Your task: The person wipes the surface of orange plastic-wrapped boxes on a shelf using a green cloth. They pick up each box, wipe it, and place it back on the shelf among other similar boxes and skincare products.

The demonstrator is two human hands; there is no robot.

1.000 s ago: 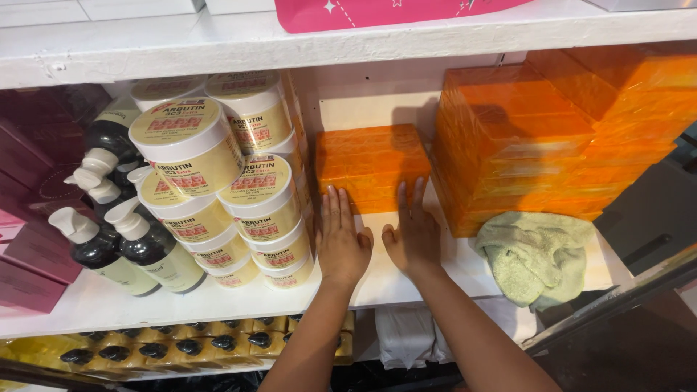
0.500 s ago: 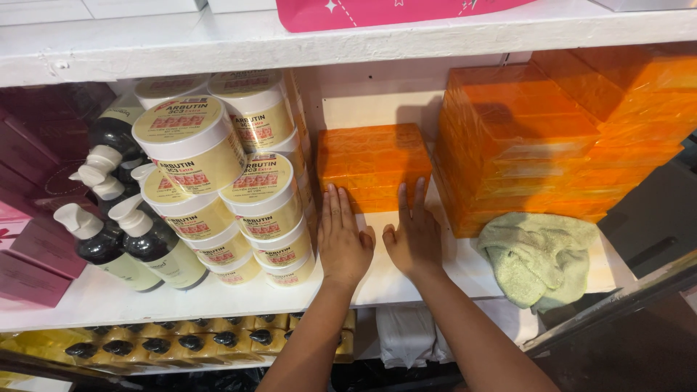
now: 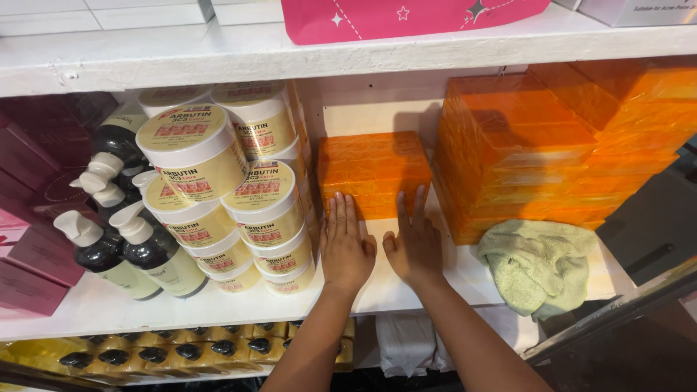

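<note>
Orange wrapped bars (image 3: 374, 170), a low stack at the back of the white shelf (image 3: 218, 305), were met by both flat, empty hands: left hand (image 3: 346, 247) and right hand (image 3: 415, 245), fingertips at the front face. Compared with one second earlier, hands and stack had barely shifted.

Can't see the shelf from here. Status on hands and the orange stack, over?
Left hand and right hand flat on shelf, fingertips at low orange stack. Nothing gripped. Jars tight on left, cloth off right.
</note>
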